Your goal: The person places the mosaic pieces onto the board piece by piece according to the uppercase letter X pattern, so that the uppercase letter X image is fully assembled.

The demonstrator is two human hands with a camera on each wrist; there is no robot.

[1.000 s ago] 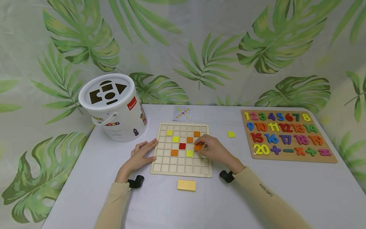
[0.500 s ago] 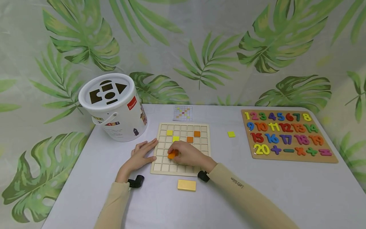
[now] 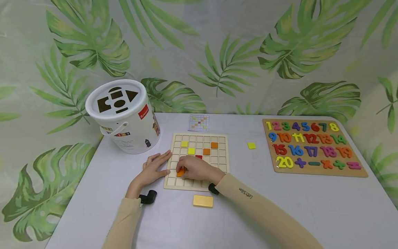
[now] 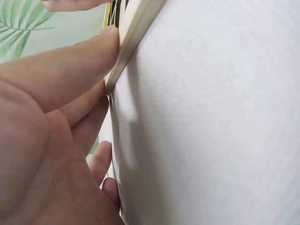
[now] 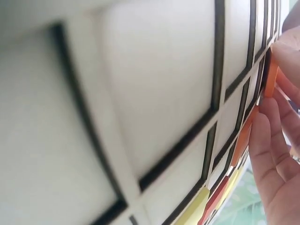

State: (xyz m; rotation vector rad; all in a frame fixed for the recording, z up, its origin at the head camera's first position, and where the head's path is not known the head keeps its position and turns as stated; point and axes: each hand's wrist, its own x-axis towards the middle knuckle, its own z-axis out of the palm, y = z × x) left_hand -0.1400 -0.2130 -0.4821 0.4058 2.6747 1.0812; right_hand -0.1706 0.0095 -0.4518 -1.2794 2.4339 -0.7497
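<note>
My right hand (image 3: pixel 198 168) pinches an orange square tile (image 3: pixel 180 173) at the lower left of the wooden grid board (image 3: pixel 171 181). In the right wrist view, that orange tile (image 5: pixel 271 75) stands tilted at a grid cell between thumb and fingertips. My left hand (image 3: pixel 153 169) lies with extended fingers against the board's left edge, its thumb touching the rim. On the grid sit two yellow tiles (image 3: pixel 191 151), two orange tiles (image 3: pixel 206 151) and a red tile (image 3: pixel 198 157), partly covered by the right hand. Another orange tile (image 5: pixel 243 136) shows beside the fingers in the right wrist view.
A loose yellow tile (image 3: pixel 251 146) lies right of the board. Behind it is a printed pattern card (image 3: pixel 199 123); in front, a pale yellow block (image 3: pixel 203 201). A white bucket (image 3: pixel 140 140) stands back left, a number puzzle board (image 3: pixel 311 169) at right.
The right hand has carried the orange tile leftward across the grid, from right of the red tile to the lower left. My left hand has stayed at the board's edge.
</note>
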